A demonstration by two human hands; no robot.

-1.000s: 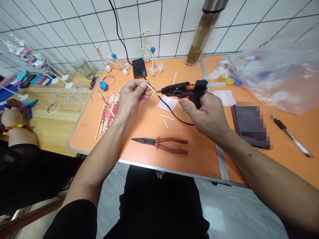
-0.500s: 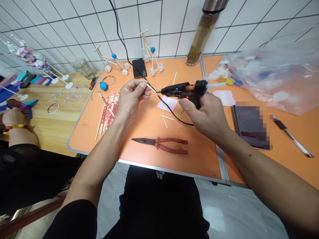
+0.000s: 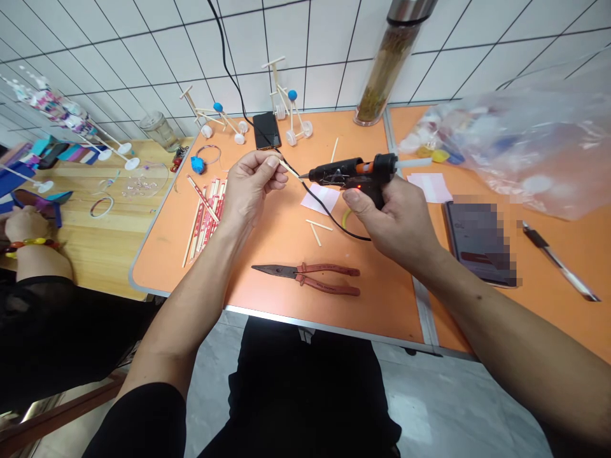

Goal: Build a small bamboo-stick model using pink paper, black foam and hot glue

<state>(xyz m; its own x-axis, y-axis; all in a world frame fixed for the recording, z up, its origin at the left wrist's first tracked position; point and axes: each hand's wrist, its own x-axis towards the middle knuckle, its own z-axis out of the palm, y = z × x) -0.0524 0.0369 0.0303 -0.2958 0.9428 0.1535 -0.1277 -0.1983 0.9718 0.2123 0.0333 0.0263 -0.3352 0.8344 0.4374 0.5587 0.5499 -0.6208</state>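
Between thumb and fingers, my left hand [image 3: 252, 187] pinches a short wooden stick [image 3: 289, 170] that points to the right. My right hand [image 3: 401, 213] is wrapped round a black hot glue gun [image 3: 344, 175] with a small red light and a white glue stick in its back. The gun's nozzle is at the free end of the wooden stick; whether glue is coming out is too small to tell. Below my hands lie needle-nose pliers [image 3: 305, 277] with red handles. Two loose sticks [image 3: 319, 225] rest above the pliers.
Wrapped chopsticks [image 3: 205, 216] lie left of my left arm. Two stick models [image 3: 296, 114] with white wheels, a phone [image 3: 266, 130] and a tea bottle [image 3: 389, 76] stand behind. At right are a plastic bag [image 3: 529, 152], a dark phone [image 3: 480, 245] and a pen [image 3: 561, 261]. Another person's hand [image 3: 28, 226] is far left.
Almost nothing differs. Both hands keep their holds, with the glue gun's nozzle still at the stick's end.
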